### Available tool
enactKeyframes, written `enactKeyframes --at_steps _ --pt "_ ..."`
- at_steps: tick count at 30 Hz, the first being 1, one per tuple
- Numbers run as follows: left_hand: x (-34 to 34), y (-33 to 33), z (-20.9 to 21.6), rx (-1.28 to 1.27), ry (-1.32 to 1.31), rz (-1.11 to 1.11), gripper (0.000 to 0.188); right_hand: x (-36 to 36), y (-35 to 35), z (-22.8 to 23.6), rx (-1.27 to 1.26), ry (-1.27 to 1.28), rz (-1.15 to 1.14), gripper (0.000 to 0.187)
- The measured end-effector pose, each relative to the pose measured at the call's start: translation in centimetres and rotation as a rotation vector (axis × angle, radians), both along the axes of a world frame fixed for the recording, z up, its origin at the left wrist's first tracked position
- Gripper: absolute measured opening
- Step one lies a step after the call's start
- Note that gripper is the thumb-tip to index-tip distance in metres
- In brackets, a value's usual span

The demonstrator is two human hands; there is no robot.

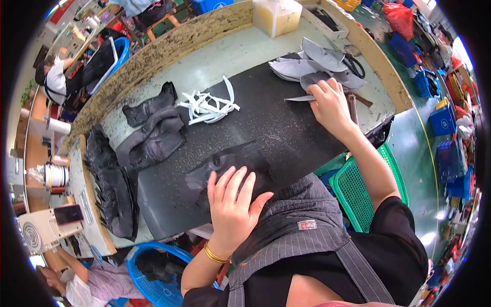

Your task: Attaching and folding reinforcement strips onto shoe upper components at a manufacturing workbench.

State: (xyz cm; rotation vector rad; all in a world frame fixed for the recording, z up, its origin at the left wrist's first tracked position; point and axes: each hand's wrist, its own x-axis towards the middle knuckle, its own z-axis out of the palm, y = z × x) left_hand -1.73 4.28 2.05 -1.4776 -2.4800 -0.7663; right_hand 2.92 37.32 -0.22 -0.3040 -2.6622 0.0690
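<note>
My left hand [232, 199] lies with fingers spread over a soft black piece [245, 156], perhaps leather or fabric, on the dark work mat [286, 138]. Farther right, my right hand [331, 107] has its fingers bent and closed at the near edge of a pile of grey curved pieces [302, 69]. A thin, pointed grey piece [298, 99] sticks out leftward from between its thumb and fingers. Several white curved strips [208, 107] lie in a heap on the mat's far side.
Black pieces [153, 128] lie at left, with a black stack [112, 184] nearer the table edge. Scissors [353, 64] and a cloudy container [277, 18] sit farther back. A raised wooden rim [153, 48] borders the table. Green [365, 189] and blue baskets [153, 286] flank me.
</note>
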Motion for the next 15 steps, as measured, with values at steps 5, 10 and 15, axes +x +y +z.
enactKeyframes --at_steps 5,10,15 --pt "1.3 4.6 1.1 0.32 -0.209 -0.095 0.031 0.9 -0.8 2.4 -0.557 0.051 0.038 0.013" --pt "1.8 12.8 -0.7 0.538 -0.911 -0.077 0.05 0.8 0.1 3.1 -0.71 0.044 0.063 0.009" --pt "-2.7 18.1 -2.5 0.691 -2.025 -0.036 0.037 1.6 -1.1 3.6 -0.466 -0.065 0.34 0.014"
